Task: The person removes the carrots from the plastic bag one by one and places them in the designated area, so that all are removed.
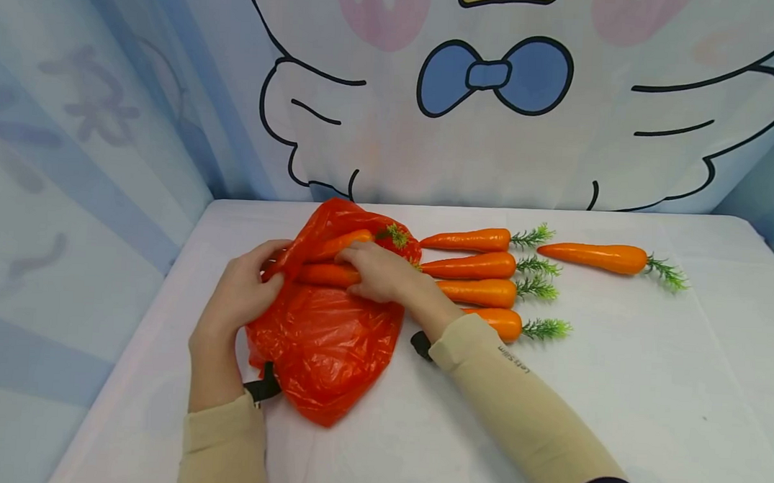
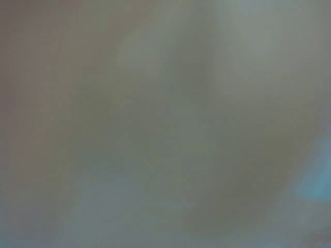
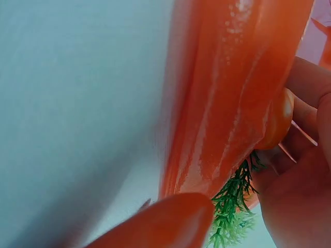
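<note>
A red plastic bag (image 1: 330,354) lies on the white table with its mouth spread. My left hand (image 1: 242,289) grips the bag's left edge, thumb on the near side. At the mouth, my right hand (image 1: 382,272) holds an orange carrot (image 1: 327,275), whose tip end points left into the bag. In the right wrist view, the fingers curl about the carrot's thick end (image 3: 282,121), and green leaves (image 3: 235,201) hang beside the palm. Another carrot (image 1: 344,245) with a leafy top lies just behind it, within the bag. The left wrist view is only a blur.
Several carrots lie in a row right of the bag, leaves to the right, the nearest one (image 1: 503,322) partly behind my right forearm. A separate carrot (image 1: 597,258) lies farther right. A printed curtain (image 1: 495,152) stands along the table's back edge.
</note>
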The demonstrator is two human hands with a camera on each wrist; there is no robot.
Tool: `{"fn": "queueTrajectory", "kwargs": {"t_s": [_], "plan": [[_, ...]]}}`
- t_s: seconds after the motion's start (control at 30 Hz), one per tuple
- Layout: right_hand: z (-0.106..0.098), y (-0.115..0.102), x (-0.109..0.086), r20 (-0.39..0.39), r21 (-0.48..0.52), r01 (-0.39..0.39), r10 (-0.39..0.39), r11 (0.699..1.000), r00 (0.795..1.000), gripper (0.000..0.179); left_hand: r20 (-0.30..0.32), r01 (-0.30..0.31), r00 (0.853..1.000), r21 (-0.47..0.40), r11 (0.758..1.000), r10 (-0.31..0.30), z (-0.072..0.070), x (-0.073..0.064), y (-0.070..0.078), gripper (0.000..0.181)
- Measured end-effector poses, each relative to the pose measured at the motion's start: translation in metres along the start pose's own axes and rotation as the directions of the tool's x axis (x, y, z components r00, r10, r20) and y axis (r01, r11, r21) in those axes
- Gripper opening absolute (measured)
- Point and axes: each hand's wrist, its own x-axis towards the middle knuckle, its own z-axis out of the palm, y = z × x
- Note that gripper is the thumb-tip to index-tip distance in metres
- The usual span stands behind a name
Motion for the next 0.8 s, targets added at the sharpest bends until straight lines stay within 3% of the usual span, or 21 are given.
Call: {"fn": "queueTrajectory", "kwargs": {"t_s": [0.27, 0.57, 0.8], "plan": [[-0.005, -0.001, -0.004, -0.006, -0.01, 0.004, -0.004, 1.0, 1.0, 0.051, 0.004, 0.0, 1.0, -0.011, 1.0, 0.0, 0.001, 0.0, 0.0, 0.051], [-0.025, -0.004, -0.017, -0.039, -0.033, 0.031, -0.032, 0.999, 0.999, 0.049, -0.01, -0.01, 1.0, -0.004, 1.0, 0.01, 0.0, 0.0, -0.001, 0.05], [-0.041, 0.001, -0.034, -0.03, -0.039, 0.004, -0.006, 0.999, 1.0, 0.051, -0.007, 0.011, 1.0, -0.002, 1.0, -0.011, -0.001, -0.001, 0.0, 0.05]]}}
